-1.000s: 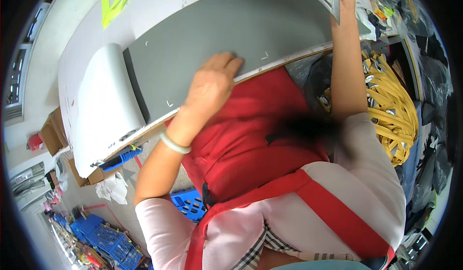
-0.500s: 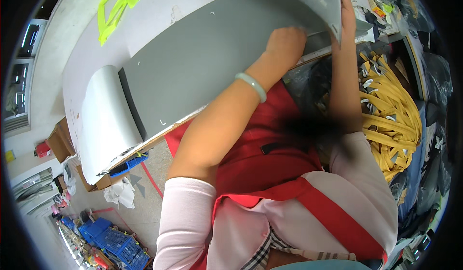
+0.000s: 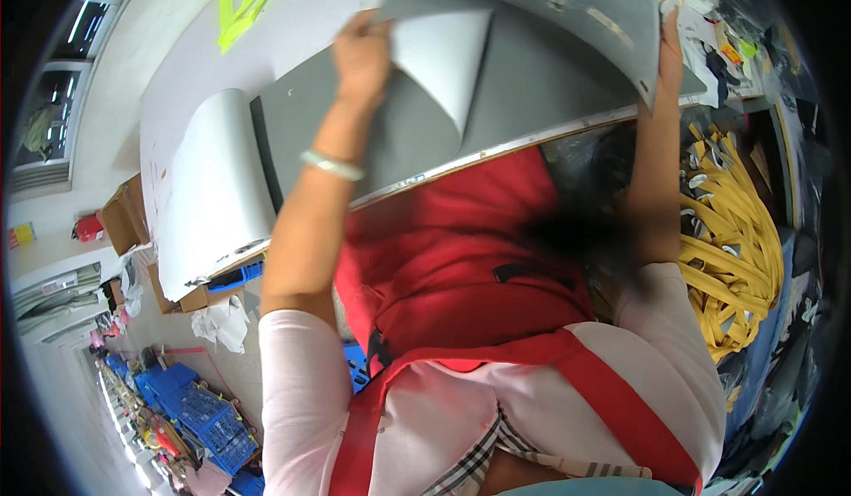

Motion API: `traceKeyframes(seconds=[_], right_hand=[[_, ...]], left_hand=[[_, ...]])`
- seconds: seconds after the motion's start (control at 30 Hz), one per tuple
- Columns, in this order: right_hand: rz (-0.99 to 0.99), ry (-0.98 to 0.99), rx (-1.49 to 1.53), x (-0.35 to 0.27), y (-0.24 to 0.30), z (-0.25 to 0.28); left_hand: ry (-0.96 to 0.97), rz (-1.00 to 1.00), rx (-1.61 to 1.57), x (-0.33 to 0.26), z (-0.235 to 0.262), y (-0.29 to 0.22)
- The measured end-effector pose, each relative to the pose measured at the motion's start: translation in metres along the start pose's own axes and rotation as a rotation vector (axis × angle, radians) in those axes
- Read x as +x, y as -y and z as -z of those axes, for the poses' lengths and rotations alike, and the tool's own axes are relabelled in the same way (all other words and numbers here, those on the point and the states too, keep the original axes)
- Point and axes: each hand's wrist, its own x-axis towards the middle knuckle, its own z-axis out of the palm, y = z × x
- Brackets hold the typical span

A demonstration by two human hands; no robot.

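Dark grey sheet material (image 3: pixel 550 79) with a white underside covers the table along its near edge. My left hand (image 3: pixel 363 57) is closed on a piece of it and lifts it at the left; a white corner of the underside folds over beside my fingers. In my right hand (image 3: pixel 671 53), a large, stiff, see-through grey panel (image 3: pixel 585 13) is held up by its right edge, tilted above the sheet. Its fingers wrap behind that edge and are partly hidden. The left end of the sheet is a thick roll (image 3: pixel 217 177), white side out.
Neon yellow strips (image 3: pixel 253 4) lie on the pale tabletop (image 3: pixel 191 70) at the far left. A heap of yellow straps (image 3: pixel 731 248) sits at the right below table height. Blue crates (image 3: pixel 208 416) and a cardboard box (image 3: pixel 124 217) stand on the left floor side.
My left hand has moved left and away from me, lifting a piece of the sheet and baring its white underside. The see-through panel in my right hand spreads further left over the table.
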Motion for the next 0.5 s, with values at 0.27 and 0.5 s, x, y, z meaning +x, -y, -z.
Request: traceKeyframes(seconds=[0.27,0.5], right_hand=[[0.065,-0.154,-0.221,-0.007,0.017,0.015],[0.068,-0.126,-0.279,-0.006,-0.002,0.020]], left_hand=[[-0.523,0.121,0.251,0.032,0.402,0.013],[-0.953,0.370,-0.062,-0.064,0.651,0.073]])
